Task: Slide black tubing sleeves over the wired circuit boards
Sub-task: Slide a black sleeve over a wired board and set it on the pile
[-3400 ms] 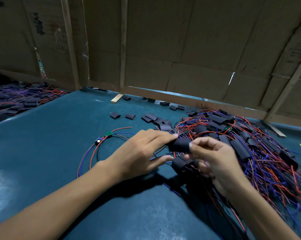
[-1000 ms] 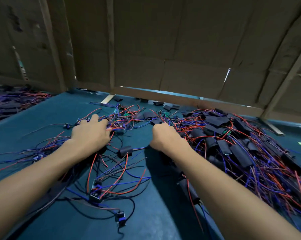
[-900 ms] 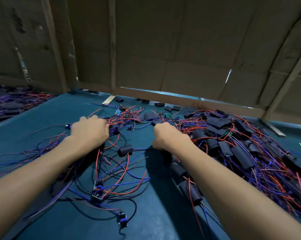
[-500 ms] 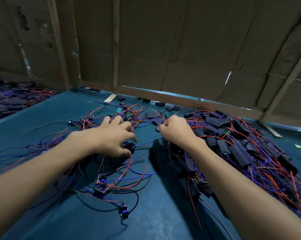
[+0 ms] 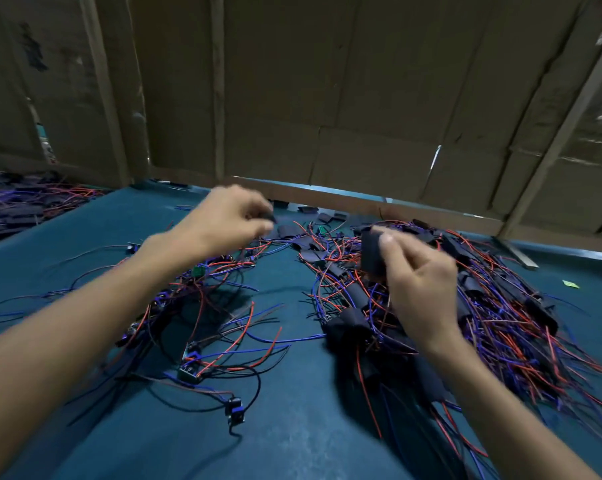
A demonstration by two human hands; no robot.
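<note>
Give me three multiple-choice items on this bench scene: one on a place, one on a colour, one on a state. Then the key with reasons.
1. Where does the big pile of sleeved boards lie?
A. under the right hand
B. at the near left corner
C. on the cardboard wall

2. What colour is the table?
A. white
B. teal
C. yellow

3. What is the right hand doing?
A. lying flat on the table
B. pinching a black sleeve
C. hanging idle with nothing in it

Key: 1 A, the pile spreads below and beside the right hand. 2 B, the table is teal all over. 3 B, its fingers close on a sleeve held above the pile. The left hand is raised and blurred; its grip seems to hold something small and dark.
</note>
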